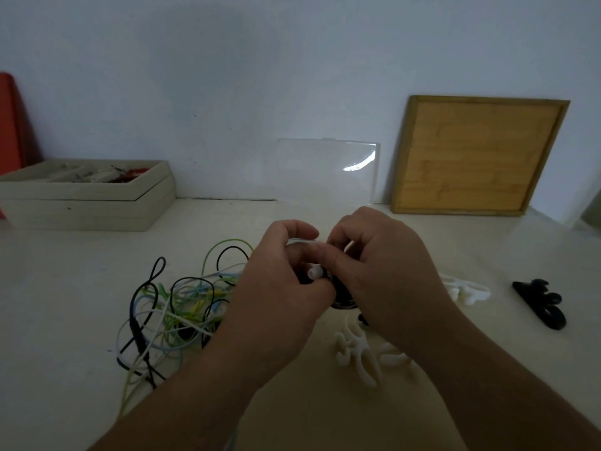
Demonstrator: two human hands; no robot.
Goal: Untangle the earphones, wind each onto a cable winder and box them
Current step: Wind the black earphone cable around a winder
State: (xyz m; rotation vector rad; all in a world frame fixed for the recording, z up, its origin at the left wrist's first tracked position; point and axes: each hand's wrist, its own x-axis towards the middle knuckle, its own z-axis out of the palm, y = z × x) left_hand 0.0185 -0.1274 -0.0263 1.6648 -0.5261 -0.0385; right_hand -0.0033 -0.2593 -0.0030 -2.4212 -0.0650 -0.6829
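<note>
A tangle of earphone cables [175, 314], black, white, green and pale blue, lies on the white table left of my hands. My left hand [279, 288] and my right hand [380, 275] meet above the table's middle, fingers curled round a white cable winder [314, 272] wound with black cable [341, 299]. Most of that winder is hidden by my fingers. A white winder [357, 356] lies under my right wrist. Another white winder [468, 289] and a black winder [540, 304] lie further right.
A clear plastic lid [325, 170] and a wooden tray [478, 157] lean on the back wall. A beige box [81, 203] with small items stands at the back left, beside a red object [9, 125].
</note>
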